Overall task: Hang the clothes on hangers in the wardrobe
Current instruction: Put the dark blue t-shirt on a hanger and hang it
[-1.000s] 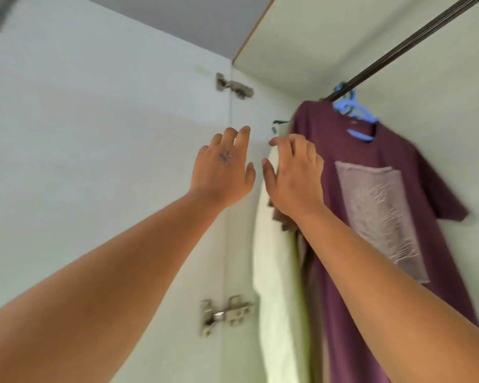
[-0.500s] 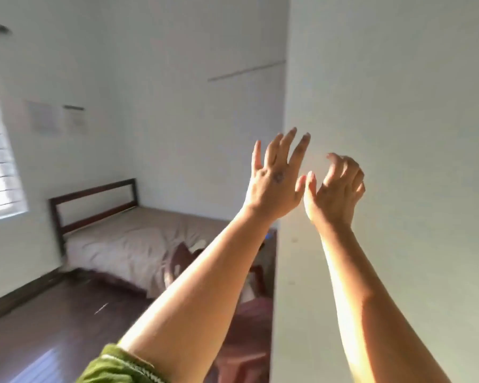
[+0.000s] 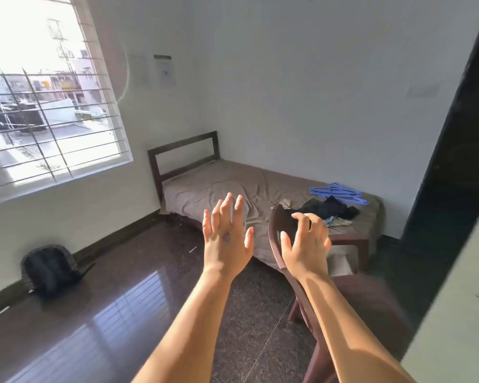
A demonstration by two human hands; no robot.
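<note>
Strong daylight pours in through the barred window (image 3: pixel 47 106) at upper left, which is blown out to near white at its top. A faint arc of lens flare curves beside it. The polished floor (image 3: pixel 116 313) mirrors the window bars in a bright glare patch. Sun falls warm on both forearms. The right edge is dark, and straight lines bow near the frame edges. Details look slightly soft.

Two bare forearms in view, no sleeves, no watch, no rings or bands seen. Left hand (image 3: pixel 227 241): small dark smudged mark on back, near centre. Right hand (image 3: pixel 306 244): unmarked. Nails short, pale, unpainted. Strong sunlight on both forearms, with shadow along undersides.
</note>
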